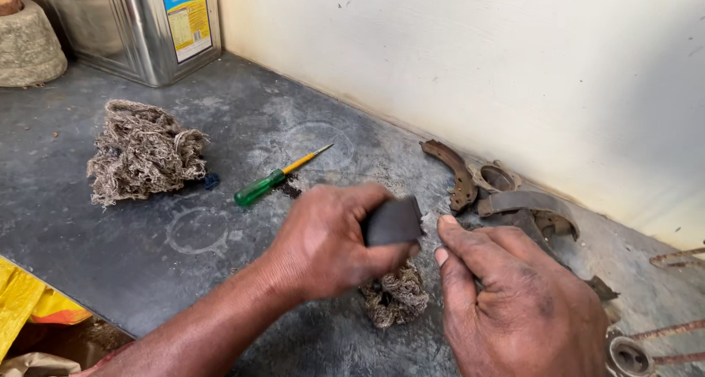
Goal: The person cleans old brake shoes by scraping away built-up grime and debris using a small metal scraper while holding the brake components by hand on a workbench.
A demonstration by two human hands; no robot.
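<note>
Pad, a dark flat block, is held in the left hand over the middle of the table. Left grip: fingers curled and pressed onto the pad, thumb underneath, so the pad is pinched at its left end while its right edge projects free. The pad is slightly blurred; its surface detail cannot be read.

Right hand lies just to the right of the pad. Its thumb tip and forefinger tip come up to the pad's right edge; whether they touch it cannot be told. Right grip: fingers folded together, with a dark part partly showing beyond the knuckles; whether the hand clamps that part cannot be told.

Below the two hands, a small wad of fibrous waste lies on the table, partly hidden by the left hand.

Head view, surroundings:
- A larger wad of the same waste lies well to the left.
- A screwdriver with green handle and yellow shank lies between the larger wad and the hands, tip pointing toward the wall.
- Rusty curved shoes and a short ring-shaped part lie along the wall, beyond the right hand.
- A square metal can stands in the far left corner.
- A yellow bag shows below the table's near edge.
</note>
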